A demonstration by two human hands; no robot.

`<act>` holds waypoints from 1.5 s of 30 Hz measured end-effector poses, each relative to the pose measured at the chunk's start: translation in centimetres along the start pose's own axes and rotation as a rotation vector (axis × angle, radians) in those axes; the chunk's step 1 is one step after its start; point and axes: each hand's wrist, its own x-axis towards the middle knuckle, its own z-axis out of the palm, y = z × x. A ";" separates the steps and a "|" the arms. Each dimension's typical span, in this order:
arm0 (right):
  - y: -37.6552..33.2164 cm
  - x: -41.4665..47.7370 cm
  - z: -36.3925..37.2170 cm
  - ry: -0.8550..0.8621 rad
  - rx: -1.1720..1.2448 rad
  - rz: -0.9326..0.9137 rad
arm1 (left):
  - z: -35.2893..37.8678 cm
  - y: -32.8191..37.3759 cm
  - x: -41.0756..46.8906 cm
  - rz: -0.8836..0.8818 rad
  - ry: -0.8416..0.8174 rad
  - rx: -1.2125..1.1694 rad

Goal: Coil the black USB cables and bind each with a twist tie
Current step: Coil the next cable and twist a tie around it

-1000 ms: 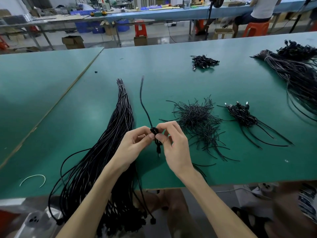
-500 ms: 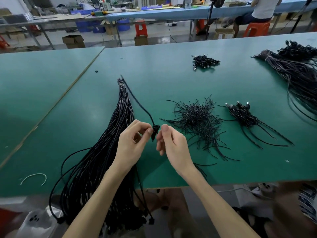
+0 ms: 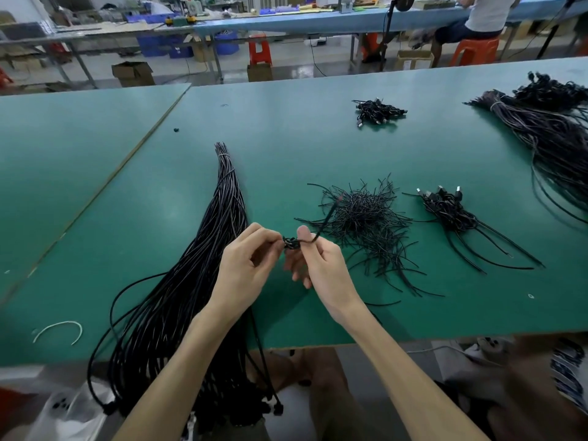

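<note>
Between both hands, above the green table (image 3: pixel 286 154), is a small coil of black USB cable (image 3: pixel 291 242). My left hand (image 3: pixel 245 265) pinches the coil from the left. My right hand (image 3: pixel 321 265) holds the cable's loose tail with thumb and forefinger; that tail (image 3: pixel 329 214) sticks up and to the right, blurred. A pile of black twist ties (image 3: pixel 362 218) lies just right of my hands. A long bundle of straight black cables (image 3: pixel 203 265) runs from mid-table over the front edge on the left.
A small heap of coiled cables with USB plugs (image 3: pixel 445 211) lies right of the ties, another heap (image 3: pixel 377 111) farther back. A big cable bundle (image 3: pixel 556 138) fills the far right. A white tie loop (image 3: pixel 59 329) lies front left. A person sits at the bench behind.
The cable's free tail has swung from pointing up-left toward the bundle over to the right and become much shorter. The coil between my fingers has grown, and my hands rose slightly.
</note>
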 end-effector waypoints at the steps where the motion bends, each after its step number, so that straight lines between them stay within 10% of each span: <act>1: 0.1 0.0 -0.1 -0.007 -0.004 -0.007 | 0.0 0.0 0.0 0.001 0.003 -0.001; 20: 0.5 0.0 -0.4 0.102 -0.239 -0.300 | -0.7 -0.4 -0.2 -0.342 -0.150 -0.634; 30: 0.4 -0.4 0.2 0.036 -0.119 -0.130 | -0.1 -0.4 -0.2 -0.092 0.291 -0.139; 45: -0.8 -0.4 0.0 0.067 0.144 -0.068 | 0.6 -0.1 -0.9 0.184 -0.041 0.047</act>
